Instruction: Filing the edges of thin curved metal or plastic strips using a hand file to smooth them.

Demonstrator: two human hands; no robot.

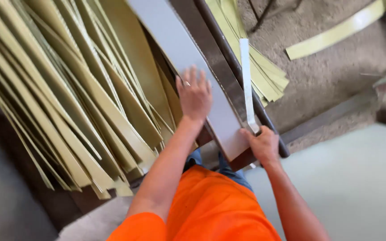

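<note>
1. My left hand (pixel 195 94) lies flat on the grey board (pixel 188 58), fingers spread and palm pressed down on its surface.
2. That grey board runs long and narrow, slanting from the top of my view down to its near end just beside my right hand (pixel 262 143).
3. My right hand is closed around the lower end of a thin white strip (pixel 246 80), pinching it at the board's near right corner.
4. The strip stands up and away from me, along the board's right edge, over the dark rail (pixel 228 58).
5. To my left, a big fan of yellow-green strips (pixel 63 98) lies stacked, overlapping each other.
6. More yellow-green strips (pixel 269 76) lie on the floor beyond the rail.
</note>
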